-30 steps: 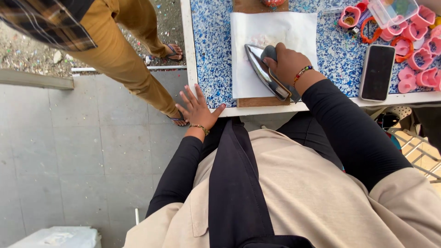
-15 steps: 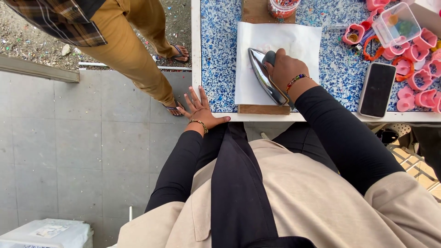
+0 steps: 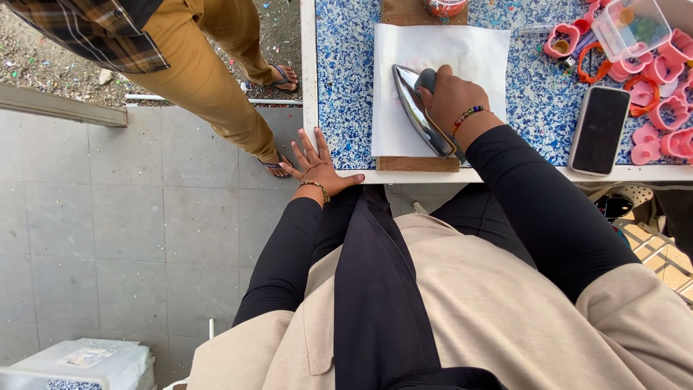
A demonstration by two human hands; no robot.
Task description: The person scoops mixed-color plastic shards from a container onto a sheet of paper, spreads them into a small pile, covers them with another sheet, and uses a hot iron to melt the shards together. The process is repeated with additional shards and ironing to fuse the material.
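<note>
My right hand (image 3: 451, 97) grips the black handle of a metal clothes iron (image 3: 417, 108). The iron rests on a white sheet of paper (image 3: 462, 58) laid over a wooden board (image 3: 417, 164) on the blue speckled table (image 3: 343, 87). My left hand (image 3: 315, 163) hangs open with fingers spread, off the table's near left corner, thumb close to the edge. A beaded bracelet sits on each wrist.
A black phone (image 3: 599, 130) lies right of the paper. Pink and red heart-shaped cutters (image 3: 660, 108) and a clear plastic box (image 3: 635, 27) crowd the far right. Another person in mustard trousers (image 3: 206, 79) and sandals stands left of the table. A white bin (image 3: 79, 365) sits bottom left.
The view has shifted slightly, so the table appears further right. My right hand and the iron stay on the paper; my left hand remains spread by the corner.
</note>
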